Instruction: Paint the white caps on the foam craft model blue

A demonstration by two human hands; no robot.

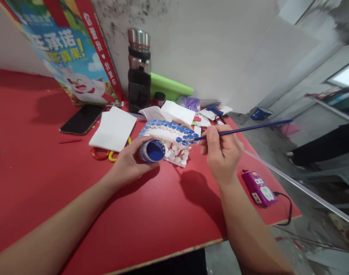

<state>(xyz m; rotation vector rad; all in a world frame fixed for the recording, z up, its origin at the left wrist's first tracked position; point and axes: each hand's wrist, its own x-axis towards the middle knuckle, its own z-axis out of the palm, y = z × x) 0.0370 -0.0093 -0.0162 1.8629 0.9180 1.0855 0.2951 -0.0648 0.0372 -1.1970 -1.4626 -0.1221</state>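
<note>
My left hand (131,161) is wrapped round a small jar of blue paint (153,150), tilted so its open mouth faces me. Between the thumb and fingers of my right hand (222,152) is a thin paintbrush (249,128) with a dark blue handle. Its tip meets the right part of a white piece (165,133) edged with rows of small rounded blue-painted bumps. Below that piece, partly hidden by the jar and left hand, lies a white base (178,156) with several unpainted round white bumps.
White paper sheets (113,128) and a phone (81,119) lie left, near a printed bag (74,57). A dark bottle (139,72) and a green roll (171,84) stand by the wall. A purple power socket (259,189) with a cord sits near the right table edge.
</note>
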